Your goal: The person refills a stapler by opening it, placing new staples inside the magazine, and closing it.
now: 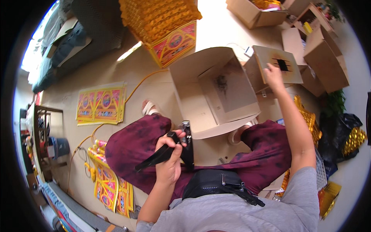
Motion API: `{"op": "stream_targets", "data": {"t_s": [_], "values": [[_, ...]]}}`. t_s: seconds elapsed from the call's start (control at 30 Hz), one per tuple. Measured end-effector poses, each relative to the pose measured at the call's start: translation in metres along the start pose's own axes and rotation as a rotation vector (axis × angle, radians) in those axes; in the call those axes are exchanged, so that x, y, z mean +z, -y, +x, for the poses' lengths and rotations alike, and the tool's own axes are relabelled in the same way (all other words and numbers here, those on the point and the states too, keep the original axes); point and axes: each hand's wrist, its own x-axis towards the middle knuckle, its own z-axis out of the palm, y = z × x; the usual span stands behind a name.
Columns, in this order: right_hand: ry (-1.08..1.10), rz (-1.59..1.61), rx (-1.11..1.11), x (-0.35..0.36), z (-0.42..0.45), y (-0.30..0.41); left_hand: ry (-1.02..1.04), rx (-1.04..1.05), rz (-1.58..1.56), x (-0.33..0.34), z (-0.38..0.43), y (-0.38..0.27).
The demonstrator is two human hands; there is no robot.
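My left hand [169, 156] grips a black hand tool [189, 148] with a silver metal end, which looks like a plier stapler, held above my lap. Out to the right, my right hand [274, 76] is over the near-left part of a pale board [265, 55] on a cardboard box. The board has a dark square opening [281, 65] crossed by thin bars, with brown scorching around it. Whether the fingers pinch something there is hard to see. Between my feet stands an open pale cardboard box [200, 108], with a dark smudge on one inner panel.
Printed yellow-and-red sheets [101, 104] lie on the floor at left, by an orange cord [139, 84]. Gold ruffled material [159, 20] covers a printed box ahead. Cardboard boxes [326, 61], a black plastic bag [333, 133] and gold foil [308, 121] crowd the right.
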Motion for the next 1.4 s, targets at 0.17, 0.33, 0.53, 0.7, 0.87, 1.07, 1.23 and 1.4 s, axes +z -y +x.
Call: {"op": "stream_targets", "data": {"t_s": [0.17,0.33,0.53,0.7,0.87,1.07,1.23,1.4], "values": [[-0.150,-0.269,0.011,0.024,0.021,-0.047,-0.051,-0.051,-0.018,0.006,0.001,0.000],[-0.193,-0.324,-0.041,0.027,0.027,-0.063,-0.028,-0.062,0.012,0.010,0.002,-0.001],[0.026,0.602,0.147,0.021,-0.001,0.025,-0.033,-0.060,-0.170,0.017,0.010,-0.005],[0.968,1.070,0.280,0.006,-0.136,0.164,0.032,-0.006,-0.187,0.019,0.017,-0.005],[1.053,1.263,0.292,0.022,-0.207,0.197,0.080,0.013,-0.167,0.029,0.023,-0.005],[0.506,1.385,0.473,0.035,-0.216,0.191,0.103,0.021,-0.133,0.054,0.027,0.005],[0.398,1.381,0.453,0.050,-0.214,0.170,0.230,0.083,0.061,0.054,0.024,0.017],[0.370,1.392,0.473,0.050,-0.210,0.161,0.232,0.135,0.120,0.062,0.023,0.029]]}}
